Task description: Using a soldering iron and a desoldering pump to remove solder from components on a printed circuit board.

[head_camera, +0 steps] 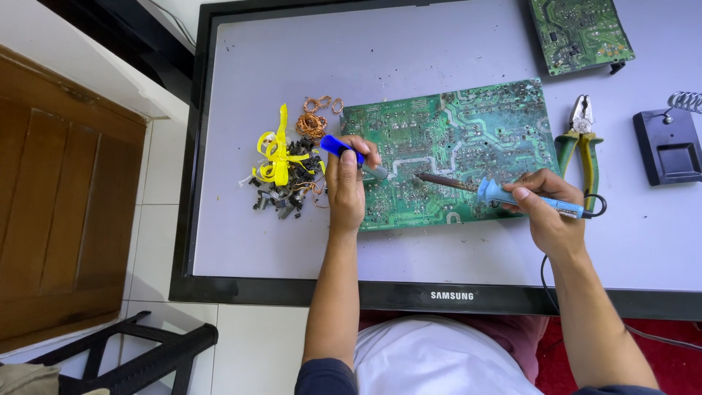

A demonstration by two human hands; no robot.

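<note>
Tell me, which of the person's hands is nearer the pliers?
Right. The right hand holds a soldering iron just left of the pliers; the left hand is far across the green circuit board.

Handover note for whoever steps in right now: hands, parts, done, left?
Left hand holds a blue-handled tool, its tip on the large green circuit board.
Right hand holds the soldering iron, tip on the board's middle.
Done: a pile of removed parts, copper coils and yellow tape lies left of the board.
Left: cannot tell how many joints remain.
Pliers and iron stand at right.
</note>
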